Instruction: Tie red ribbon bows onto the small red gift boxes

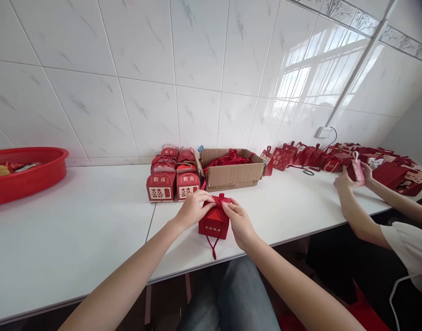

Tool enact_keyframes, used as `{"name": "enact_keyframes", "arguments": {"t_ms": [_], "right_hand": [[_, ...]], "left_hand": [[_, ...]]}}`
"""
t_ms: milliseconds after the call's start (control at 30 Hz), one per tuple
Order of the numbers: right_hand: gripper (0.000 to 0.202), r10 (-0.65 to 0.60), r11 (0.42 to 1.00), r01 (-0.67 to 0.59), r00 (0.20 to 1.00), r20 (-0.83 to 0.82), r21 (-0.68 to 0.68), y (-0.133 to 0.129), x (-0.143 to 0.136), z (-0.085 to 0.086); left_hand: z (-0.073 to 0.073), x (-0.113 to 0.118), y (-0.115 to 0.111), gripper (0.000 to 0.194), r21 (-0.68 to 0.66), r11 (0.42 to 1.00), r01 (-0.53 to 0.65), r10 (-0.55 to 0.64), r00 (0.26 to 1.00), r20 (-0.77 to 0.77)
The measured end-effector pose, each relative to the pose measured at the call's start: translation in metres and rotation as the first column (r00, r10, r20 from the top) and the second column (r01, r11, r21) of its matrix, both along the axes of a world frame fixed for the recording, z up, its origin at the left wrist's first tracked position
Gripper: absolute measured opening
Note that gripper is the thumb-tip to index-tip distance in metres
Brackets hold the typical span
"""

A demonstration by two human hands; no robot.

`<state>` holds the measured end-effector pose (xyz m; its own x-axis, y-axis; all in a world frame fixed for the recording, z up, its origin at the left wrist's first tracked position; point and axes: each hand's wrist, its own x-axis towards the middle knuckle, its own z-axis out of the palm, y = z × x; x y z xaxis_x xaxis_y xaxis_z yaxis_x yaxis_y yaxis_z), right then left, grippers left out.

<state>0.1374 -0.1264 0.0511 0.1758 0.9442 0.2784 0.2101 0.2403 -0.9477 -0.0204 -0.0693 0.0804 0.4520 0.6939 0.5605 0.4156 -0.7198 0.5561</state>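
A small red gift box (213,228) with gold lettering stands on the white table in front of me. On its top a red ribbon (221,198) is gathered into a bow. My left hand (196,209) pinches the ribbon from the left, its fingers closed at the lid. From the other side my right hand (239,222) has thumb and finger closed on the ribbon. A red twisted cord (213,249) hangs down the box's front and lies on the table. The fingertips partly hide the knot.
Behind stand several red patterned boxes (161,186) and a cardboard box (234,177) of red ribbons. A red plastic basket (55,168) sits far left. To the right, a co-worker's hands (345,179) hold a small red-and-pink item near many red gift boxes (390,177). The table's front edge is close.
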Motion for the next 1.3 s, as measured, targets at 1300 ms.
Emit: {"name": "enact_keyframes", "arguments": {"t_ms": [1300], "right_hand": [[0.018, -0.072, 0.992, -0.023, 0.707, 0.703, 0.125, 0.001, 0.007, 0.038]], "left_hand": [[0.034, -0.006, -0.005, 0.017, 0.023, 0.988, 0.150, -0.135, 0.940, -0.312]]}}
